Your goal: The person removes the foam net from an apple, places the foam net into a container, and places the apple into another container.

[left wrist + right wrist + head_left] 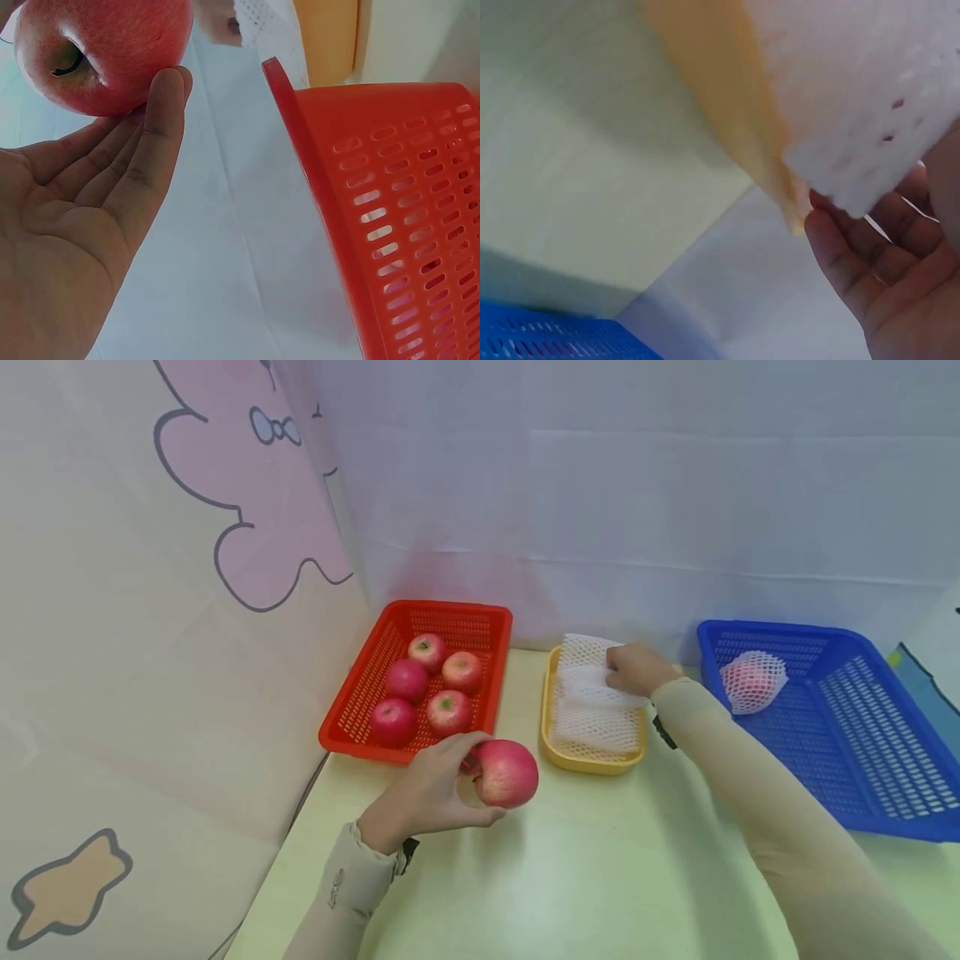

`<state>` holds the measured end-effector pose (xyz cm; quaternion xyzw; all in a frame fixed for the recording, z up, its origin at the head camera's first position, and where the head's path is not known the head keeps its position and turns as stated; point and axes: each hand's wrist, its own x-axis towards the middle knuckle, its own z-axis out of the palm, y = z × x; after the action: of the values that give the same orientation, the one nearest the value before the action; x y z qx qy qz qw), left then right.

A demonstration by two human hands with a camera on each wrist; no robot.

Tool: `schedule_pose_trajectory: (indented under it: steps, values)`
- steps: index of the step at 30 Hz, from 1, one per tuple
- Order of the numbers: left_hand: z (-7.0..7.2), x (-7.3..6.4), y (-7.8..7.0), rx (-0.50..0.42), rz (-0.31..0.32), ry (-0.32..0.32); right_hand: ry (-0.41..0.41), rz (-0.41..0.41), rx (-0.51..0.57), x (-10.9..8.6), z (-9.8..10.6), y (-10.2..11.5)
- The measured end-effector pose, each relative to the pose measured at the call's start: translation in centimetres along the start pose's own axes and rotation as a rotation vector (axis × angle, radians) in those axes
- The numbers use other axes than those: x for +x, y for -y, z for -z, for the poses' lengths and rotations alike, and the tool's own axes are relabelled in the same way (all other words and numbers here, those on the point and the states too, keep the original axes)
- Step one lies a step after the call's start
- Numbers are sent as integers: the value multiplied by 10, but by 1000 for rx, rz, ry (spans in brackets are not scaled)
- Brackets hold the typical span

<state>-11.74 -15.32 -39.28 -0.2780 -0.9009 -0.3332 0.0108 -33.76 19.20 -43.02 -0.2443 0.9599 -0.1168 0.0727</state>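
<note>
In the head view my left hand (431, 793) holds a red apple (510, 774) between thumb and fingers, above the table in front of the red basket. The left wrist view shows the apple's stem hollow (71, 64) with fingertips pressed to its side. My right hand (639, 670) is over the yellow tray (588, 767) and pinches a white foam net sleeve (585, 652) by its right side. More foam net sleeves (600, 735) lie flat in the tray beneath it. In the right wrist view, the white net (847, 97) partly hides the fingers.
Several apples (407, 681) lie in the red basket (489, 702) at the left. At the right stands a blue basket (825, 785) holding one apple in a foam net (753, 681). A curtain (615, 510) hangs behind the table.
</note>
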Motion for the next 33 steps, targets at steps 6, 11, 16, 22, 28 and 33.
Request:
schedule_pose_trajectory:
  steps: [6,11,16,22,28,33]
  values:
    - [1,0,0,0,13,2,32,-20,-315,8,-28,14]
    - [1,-1,0,-2,11,0,13,-13,-429,7,-35,23]
    - [3,-3,3,-4,2,-17,39,-28,-340,-3,-15,28]
    - [9,-3,5,-9,-14,-41,-20,4,-296,-27,14,37]
    - [12,-2,6,19,2,-31,-189,93,-283,-69,33,40]
    - [20,0,8,75,-14,-44,-230,136,-248,-114,42,51]
